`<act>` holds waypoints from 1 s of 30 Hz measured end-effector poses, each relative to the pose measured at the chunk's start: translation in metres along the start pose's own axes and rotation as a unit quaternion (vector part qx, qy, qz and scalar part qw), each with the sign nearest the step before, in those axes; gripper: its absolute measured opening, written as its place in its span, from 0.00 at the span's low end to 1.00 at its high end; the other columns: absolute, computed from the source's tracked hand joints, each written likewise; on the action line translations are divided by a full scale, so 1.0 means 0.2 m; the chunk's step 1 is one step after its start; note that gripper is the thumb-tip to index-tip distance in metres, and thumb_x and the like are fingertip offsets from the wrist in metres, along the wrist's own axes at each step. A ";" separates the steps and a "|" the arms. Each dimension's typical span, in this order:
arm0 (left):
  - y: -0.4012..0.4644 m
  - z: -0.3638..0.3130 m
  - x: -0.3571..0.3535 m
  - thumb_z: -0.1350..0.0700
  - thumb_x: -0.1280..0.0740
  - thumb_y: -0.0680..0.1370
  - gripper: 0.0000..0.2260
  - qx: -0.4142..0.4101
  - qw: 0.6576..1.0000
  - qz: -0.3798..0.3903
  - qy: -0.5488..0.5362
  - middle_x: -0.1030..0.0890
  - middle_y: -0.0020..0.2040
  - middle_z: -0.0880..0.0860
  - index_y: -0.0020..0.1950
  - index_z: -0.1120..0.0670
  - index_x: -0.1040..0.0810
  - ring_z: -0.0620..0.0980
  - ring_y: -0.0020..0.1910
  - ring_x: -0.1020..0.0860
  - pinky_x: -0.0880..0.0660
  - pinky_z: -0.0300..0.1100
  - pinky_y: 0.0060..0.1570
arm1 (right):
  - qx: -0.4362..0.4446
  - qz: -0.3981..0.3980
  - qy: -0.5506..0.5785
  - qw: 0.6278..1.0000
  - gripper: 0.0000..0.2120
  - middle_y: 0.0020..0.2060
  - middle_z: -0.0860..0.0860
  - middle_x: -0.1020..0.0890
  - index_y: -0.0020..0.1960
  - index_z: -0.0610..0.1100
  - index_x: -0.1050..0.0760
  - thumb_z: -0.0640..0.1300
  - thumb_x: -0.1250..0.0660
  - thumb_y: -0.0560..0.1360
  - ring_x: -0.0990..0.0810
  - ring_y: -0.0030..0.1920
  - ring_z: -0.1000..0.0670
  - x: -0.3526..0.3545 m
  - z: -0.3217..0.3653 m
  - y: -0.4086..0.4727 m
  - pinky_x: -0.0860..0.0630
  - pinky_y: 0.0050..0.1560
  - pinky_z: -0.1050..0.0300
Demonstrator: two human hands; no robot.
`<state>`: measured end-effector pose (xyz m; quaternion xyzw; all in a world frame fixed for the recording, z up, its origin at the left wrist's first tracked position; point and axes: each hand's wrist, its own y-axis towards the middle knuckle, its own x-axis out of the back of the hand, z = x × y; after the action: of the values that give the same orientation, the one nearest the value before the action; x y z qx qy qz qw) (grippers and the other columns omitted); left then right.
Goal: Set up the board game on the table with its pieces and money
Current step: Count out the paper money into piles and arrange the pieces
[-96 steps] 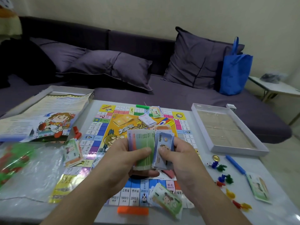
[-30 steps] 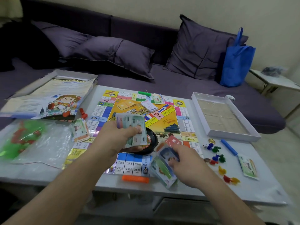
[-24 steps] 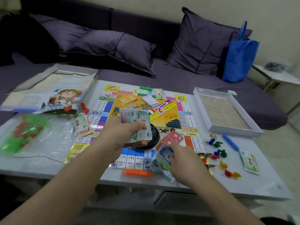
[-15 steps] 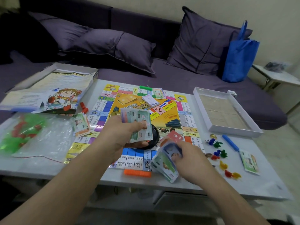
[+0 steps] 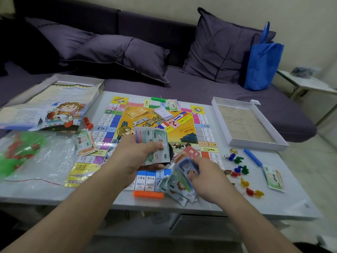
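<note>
The colourful game board (image 5: 184, 128) lies flat on the white table (image 5: 288, 201). My left hand (image 5: 135, 157) grips a fanned stack of paper money (image 5: 154, 143) above the board's near edge. My right hand (image 5: 206, 178) pinches a few blue and green notes (image 5: 185, 169) over a loose pile of notes (image 5: 176, 189) at the front edge. Small coloured pawns (image 5: 240, 168) and a die (image 5: 226, 156) sit to the right. Card stacks (image 5: 163, 113) lie on the board's far part.
The empty white box tray (image 5: 281, 143) is at the right, the box lid with the rule sheet (image 5: 52, 105) at the left. A plastic bag of green and red pieces (image 5: 20, 152) lies front left. An orange bar (image 5: 148, 194), a blue bar (image 5: 252, 157) and note piles (image 5: 273, 177) lie around.
My hands have parted: the left keeps the main stack over the board, the right carried a few notes down to the pile at the front edge and lifted slightly.
</note>
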<state>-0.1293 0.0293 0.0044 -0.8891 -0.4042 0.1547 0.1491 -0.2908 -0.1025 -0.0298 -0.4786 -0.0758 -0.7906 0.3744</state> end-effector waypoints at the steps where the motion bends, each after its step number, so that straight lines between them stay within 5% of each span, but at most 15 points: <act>1: 0.00 0.00 0.00 0.64 0.24 0.76 0.13 0.000 1.000 0.000 0.000 0.14 0.50 0.63 0.58 0.62 0.22 0.62 0.42 0.12 0.15 0.56 0.35 | 0.001 -0.001 -0.006 1.000 0.11 0.53 0.52 0.18 0.62 0.50 0.23 0.41 0.33 0.82 0.18 0.50 0.50 -0.01 0.00 0.00 0.26 0.33 0.64; 9: 0.02 0.02 0.00 0.64 0.23 0.75 0.13 -0.008 1.000 0.006 -0.011 0.12 0.47 0.62 0.57 0.61 0.20 0.62 0.43 0.12 0.15 0.58 0.36 | 0.008 -0.015 0.047 0.999 0.08 0.45 0.58 0.18 0.54 0.54 0.22 0.40 0.34 0.82 0.21 0.44 0.58 0.10 0.02 -0.03 0.28 0.35 0.62; 11: 0.01 0.02 -0.01 0.64 0.22 0.74 0.13 -0.007 1.000 0.017 -0.014 0.12 0.46 0.61 0.57 0.61 0.19 0.62 0.43 0.12 0.15 0.57 0.36 | 0.004 -0.032 0.130 0.991 0.07 0.43 0.56 0.15 0.50 0.51 0.19 0.41 0.32 0.82 0.17 0.45 0.55 0.17 0.02 -0.05 0.21 0.41 0.56; 13: -0.01 0.03 -0.03 0.63 0.22 0.73 0.13 0.002 0.999 0.042 -0.018 0.12 0.46 0.61 0.55 0.62 0.18 0.62 0.44 0.12 0.15 0.54 0.34 | -0.005 -0.023 0.322 0.946 0.07 0.47 0.50 0.12 0.55 0.47 0.17 0.38 0.32 0.82 0.13 0.50 0.47 0.21 0.03 -0.06 0.16 0.53 0.43; 16: -0.06 0.06 -0.09 0.62 0.22 0.72 0.14 0.022 0.995 0.097 -0.033 0.12 0.49 0.63 0.55 0.62 0.17 0.61 0.47 0.12 0.15 0.52 0.33 | -0.017 0.037 0.571 0.820 0.12 0.56 0.39 0.13 0.63 0.37 0.20 0.34 0.34 0.81 0.14 0.58 0.38 0.21 0.06 -0.07 0.19 0.61 0.35; 25: -0.10 0.09 -0.20 0.63 0.29 0.80 0.13 0.028 0.981 0.166 -0.097 0.13 0.55 0.63 0.64 0.64 0.21 0.61 0.53 0.13 0.15 0.57 0.46 | -0.017 -0.068 0.466 0.882 0.08 0.47 0.48 0.11 0.56 0.47 0.16 0.38 0.32 0.82 0.11 0.49 0.45 0.20 0.04 -0.07 0.15 0.54 0.38; 30: -0.08 0.10 -0.23 0.65 0.31 0.80 0.11 0.008 0.984 0.168 -0.054 0.13 0.54 0.62 0.63 0.64 0.21 0.62 0.52 0.13 0.15 0.58 0.44 | 0.000 -0.120 0.431 0.894 0.08 0.47 0.52 0.11 0.55 0.52 0.17 0.41 0.32 0.83 0.11 0.48 0.48 0.22 0.00 -0.07 0.14 0.50 0.40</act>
<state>-0.1765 0.0071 -0.0005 -0.9335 -0.2551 0.2287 0.1057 -0.3122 -0.1150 0.0091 -0.0776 0.0359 -0.9583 0.2727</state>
